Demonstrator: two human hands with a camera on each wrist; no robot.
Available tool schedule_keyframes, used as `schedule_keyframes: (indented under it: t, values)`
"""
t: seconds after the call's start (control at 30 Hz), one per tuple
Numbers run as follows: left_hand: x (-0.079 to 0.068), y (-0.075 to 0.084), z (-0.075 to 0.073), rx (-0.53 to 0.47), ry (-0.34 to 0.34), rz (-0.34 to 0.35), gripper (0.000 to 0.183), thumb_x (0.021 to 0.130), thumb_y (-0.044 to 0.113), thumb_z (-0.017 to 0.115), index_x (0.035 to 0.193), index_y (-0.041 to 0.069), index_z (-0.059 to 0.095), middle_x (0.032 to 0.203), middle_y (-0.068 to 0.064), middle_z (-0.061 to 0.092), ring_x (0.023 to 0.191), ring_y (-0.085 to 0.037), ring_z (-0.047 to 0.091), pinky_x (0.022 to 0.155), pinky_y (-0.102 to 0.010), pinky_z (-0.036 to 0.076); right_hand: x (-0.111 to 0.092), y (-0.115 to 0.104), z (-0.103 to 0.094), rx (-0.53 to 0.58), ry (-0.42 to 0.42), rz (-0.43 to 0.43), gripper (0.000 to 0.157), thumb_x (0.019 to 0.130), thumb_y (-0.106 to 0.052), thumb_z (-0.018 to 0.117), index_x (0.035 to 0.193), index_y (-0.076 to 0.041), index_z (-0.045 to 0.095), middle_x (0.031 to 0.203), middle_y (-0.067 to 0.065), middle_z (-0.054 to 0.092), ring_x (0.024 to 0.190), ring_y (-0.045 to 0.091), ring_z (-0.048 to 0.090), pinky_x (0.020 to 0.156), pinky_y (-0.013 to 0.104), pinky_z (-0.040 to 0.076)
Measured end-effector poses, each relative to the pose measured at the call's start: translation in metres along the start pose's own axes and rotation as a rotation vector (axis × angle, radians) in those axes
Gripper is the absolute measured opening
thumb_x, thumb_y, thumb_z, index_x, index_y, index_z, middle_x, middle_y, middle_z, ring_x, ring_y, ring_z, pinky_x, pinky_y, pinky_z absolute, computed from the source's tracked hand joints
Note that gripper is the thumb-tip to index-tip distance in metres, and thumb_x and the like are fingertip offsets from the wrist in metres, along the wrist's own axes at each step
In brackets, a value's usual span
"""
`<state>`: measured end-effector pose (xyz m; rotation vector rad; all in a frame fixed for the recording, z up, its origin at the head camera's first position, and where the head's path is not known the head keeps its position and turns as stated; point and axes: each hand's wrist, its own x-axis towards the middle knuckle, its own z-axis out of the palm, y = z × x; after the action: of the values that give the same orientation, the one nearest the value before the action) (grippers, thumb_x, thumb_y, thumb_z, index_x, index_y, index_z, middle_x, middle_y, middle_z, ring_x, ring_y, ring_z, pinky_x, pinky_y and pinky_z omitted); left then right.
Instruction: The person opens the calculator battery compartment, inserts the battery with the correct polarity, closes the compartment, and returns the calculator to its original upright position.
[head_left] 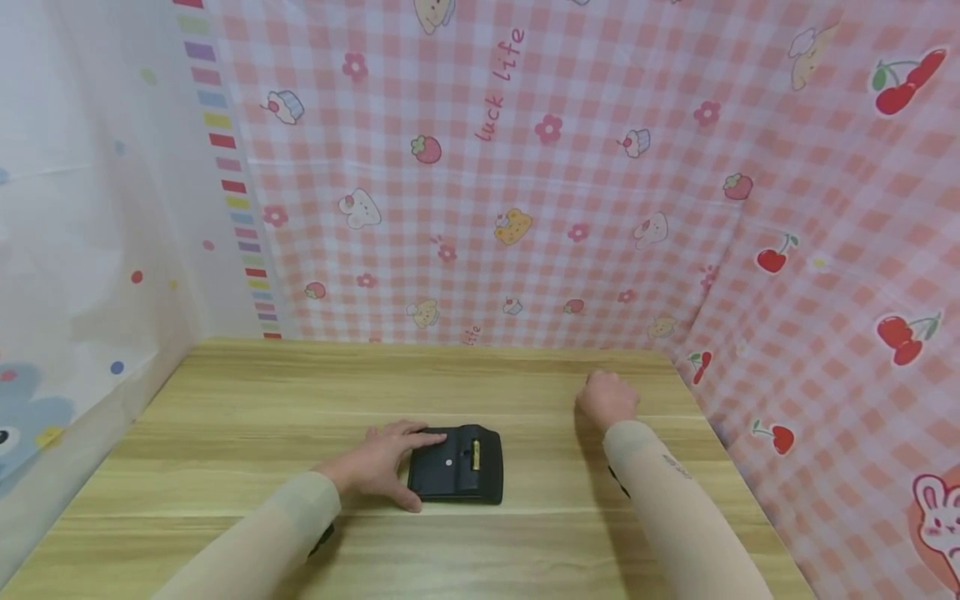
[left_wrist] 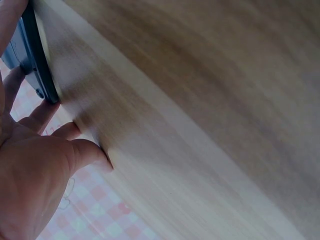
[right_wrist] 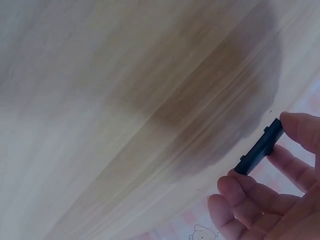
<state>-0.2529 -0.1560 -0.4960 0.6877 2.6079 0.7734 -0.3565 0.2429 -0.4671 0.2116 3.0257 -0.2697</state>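
A flat black calculator (head_left: 435,481) lies back up on the table, its battery slot uncovered. One gold battery (head_left: 476,455) sits in that slot. At its left side my left hand (head_left: 381,461) holds the calculator, thumb at the near edge and a finger across the back. The left wrist view shows the calculator's edge (left_wrist: 39,55) with fingertips against it. Farther right and back, my right hand (head_left: 609,400) pinches a small black battery cover (right_wrist: 260,146) between thumb and fingers, above the table. In the head view the cover is hidden by the hand.
The wood-grain table (head_left: 315,375) reaches back to a pink checked cloth (head_left: 465,200) hung behind it. A similar cloth with cherries (head_left: 832,250) hangs on the right, and a white dotted sheet (head_left: 97,250) on the left.
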Motion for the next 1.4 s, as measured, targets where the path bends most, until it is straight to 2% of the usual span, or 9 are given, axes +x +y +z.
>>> schedule_keyframes:
  t: [0.27, 0.5, 0.93, 1.1, 1.23, 1.4]
  values:
    - [0.001, -0.002, 0.000, 0.016, 0.000, 0.012, 0.104, 0.073, 0.039, 0.101, 0.162, 0.031, 0.048, 0.174, -0.015, 0.032, 0.162, -0.046, 0.025, 0.120, -0.086, 0.009, -0.004, 0.004, 0.000, 0.047, 0.035, -0.074, 0.043, 0.100, -0.025, 0.070, 0.137, -0.002, 0.067, 0.133, 0.026, 0.072, 0.113, 0.046, 0.072, 0.090, 0.060, 0.060]
    - [0.002, -0.003, 0.001, 0.027, -0.003, 0.012, 0.105, 0.073, 0.040, 0.100, 0.162, 0.032, 0.047, 0.174, -0.014, 0.032, 0.162, -0.045, 0.026, 0.121, -0.085, 0.010, -0.008, 0.007, 0.000, 0.053, 0.116, -0.203, 0.032, 0.100, -0.026, 0.076, 0.122, -0.005, 0.070, 0.116, 0.019, 0.077, 0.097, 0.035, 0.074, 0.082, 0.055, 0.060]
    - [0.003, -0.001, 0.000, 0.012, -0.006, -0.002, 0.104, 0.073, 0.038, 0.100, 0.162, 0.033, 0.048, 0.175, -0.013, 0.031, 0.162, -0.044, 0.025, 0.123, -0.083, 0.009, -0.021, 0.014, 0.003, 0.103, 0.224, -0.390, 0.028, 0.097, -0.026, 0.080, 0.113, -0.008, 0.066, 0.099, 0.020, 0.078, 0.085, 0.033, 0.072, 0.079, 0.053, 0.059]
    - [0.002, -0.001, 0.000, 0.012, -0.007, -0.002, 0.104, 0.073, 0.038, 0.101, 0.162, 0.033, 0.048, 0.175, -0.013, 0.031, 0.162, -0.044, 0.025, 0.123, -0.083, 0.008, -0.028, 0.015, 0.003, 0.151, 0.235, -0.449, 0.026, 0.096, -0.027, 0.080, 0.110, -0.011, 0.065, 0.097, 0.017, 0.079, 0.079, 0.028, 0.070, 0.070, 0.044, 0.056]
    - [0.001, 0.001, -0.001, 0.003, -0.008, 0.002, 0.104, 0.073, 0.037, 0.101, 0.162, 0.031, 0.048, 0.174, -0.015, 0.032, 0.162, -0.045, 0.025, 0.123, -0.083, 0.008, -0.036, 0.013, 0.003, 0.204, 0.235, -0.515, 0.023, 0.096, -0.025, 0.082, 0.108, -0.013, 0.067, 0.105, 0.011, 0.080, 0.086, 0.028, 0.071, 0.071, 0.041, 0.055]
    - [-0.001, 0.003, -0.002, 0.012, -0.007, 0.008, 0.104, 0.073, 0.037, 0.101, 0.162, 0.028, 0.048, 0.173, -0.018, 0.034, 0.160, -0.047, 0.028, 0.122, -0.084, 0.010, -0.050, 0.005, 0.002, 0.258, 0.247, -0.590, 0.021, 0.095, -0.024, 0.083, 0.106, -0.014, 0.069, 0.113, 0.007, 0.078, 0.112, 0.036, 0.072, 0.090, 0.053, 0.059]
